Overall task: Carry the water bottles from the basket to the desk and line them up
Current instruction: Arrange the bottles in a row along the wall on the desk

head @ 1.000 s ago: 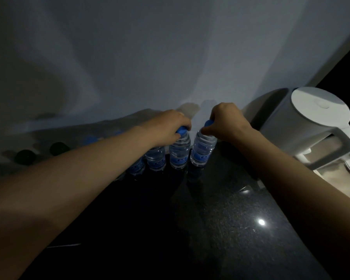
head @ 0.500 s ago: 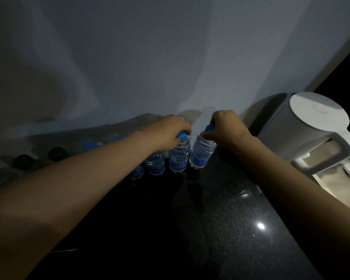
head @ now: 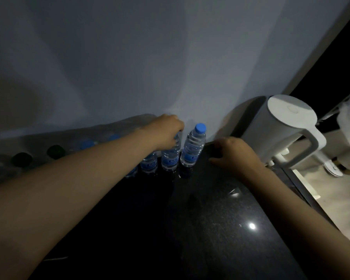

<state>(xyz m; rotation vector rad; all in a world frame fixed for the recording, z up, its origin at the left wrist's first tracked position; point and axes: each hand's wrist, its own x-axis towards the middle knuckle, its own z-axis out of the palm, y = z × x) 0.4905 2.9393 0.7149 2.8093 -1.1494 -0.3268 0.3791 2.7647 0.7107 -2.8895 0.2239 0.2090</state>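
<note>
Several small clear water bottles with blue caps and blue labels stand in a row on the dark polished desk [head: 220, 209] against the pale wall. The rightmost bottle [head: 192, 147] stands upright and free. My left hand [head: 167, 132] is closed over the top of the second bottle [head: 170, 156] from the right, hiding its cap. My right hand [head: 233, 153] hovers just right of the rightmost bottle, fingers loosely apart, holding nothing. Bottles further left are partly hidden by my left forearm. No basket is in view.
A white electric kettle [head: 281, 130] with a handle stands at the desk's right end, close to my right hand. Dark green bottle caps [head: 56, 151] continue the row at far left. Beyond the desk's right edge lies a lit floor.
My right hand has let go of the rightmost bottle's cap and drawn back to the right and down. My left hand stays on the second bottle.
</note>
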